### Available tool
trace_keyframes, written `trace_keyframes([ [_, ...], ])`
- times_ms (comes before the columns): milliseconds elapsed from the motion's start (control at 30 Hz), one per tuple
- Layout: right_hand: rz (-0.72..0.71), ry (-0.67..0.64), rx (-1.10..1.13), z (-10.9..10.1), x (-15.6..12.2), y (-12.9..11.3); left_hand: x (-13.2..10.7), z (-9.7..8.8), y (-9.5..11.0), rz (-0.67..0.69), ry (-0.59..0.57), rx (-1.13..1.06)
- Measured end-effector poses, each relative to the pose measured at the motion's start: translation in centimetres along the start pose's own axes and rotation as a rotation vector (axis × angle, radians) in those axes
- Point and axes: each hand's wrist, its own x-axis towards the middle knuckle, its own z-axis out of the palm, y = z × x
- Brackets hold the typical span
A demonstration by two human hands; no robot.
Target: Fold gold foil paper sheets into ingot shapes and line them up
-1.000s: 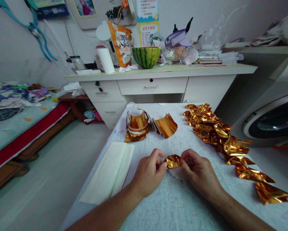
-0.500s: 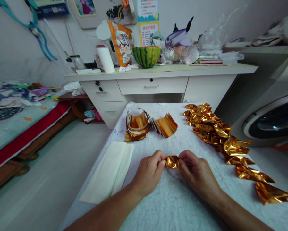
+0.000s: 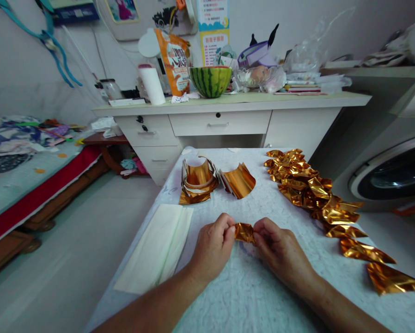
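Note:
Between my hands is a small piece of shiny gold foil [image 3: 244, 232], crumpled and folded. My left hand [image 3: 214, 247] pinches its left end, and my right hand [image 3: 280, 249] pinches its right end. Fingers cover both ends of the foil, so their shape is hidden. Beyond my hands lie a curled stack of gold foil sheets [image 3: 240, 181] and a larger curled bundle of gold foil [image 3: 198, 178]. To the right runs a heap of folded gold foil pieces [image 3: 306, 180], with several single ones trailing toward me. A pale folded paper sheet [image 3: 155, 247] lies left of my left hand.
The table [image 3: 207, 300] has a pale quilted cover. A white desk [image 3: 221, 124] stands behind it, bearing a cut watermelon [image 3: 210, 82], an orange pouch [image 3: 174, 64] and a paper roll [image 3: 152, 85]. A washing machine [image 3: 384, 152] is at right, a bed [image 3: 27, 185] at left.
Both hands have shifted slightly left with the gold foil between them. The foil is now tilted, its right end lower. Nothing else on the table has moved.

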Motion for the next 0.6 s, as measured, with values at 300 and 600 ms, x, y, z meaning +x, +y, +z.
trace_keyframes([
  [300, 0.002, -0.021, 0.068, -0.38, -0.15, -0.29, 0.24, 0.14, -0.17, -0.037, 0.008, -0.002],
  [600, 0.038, 0.031, 0.133, -0.63, 0.05, 0.24, 0.14, -0.2, 0.32, 0.013, -0.071, -0.081],
])
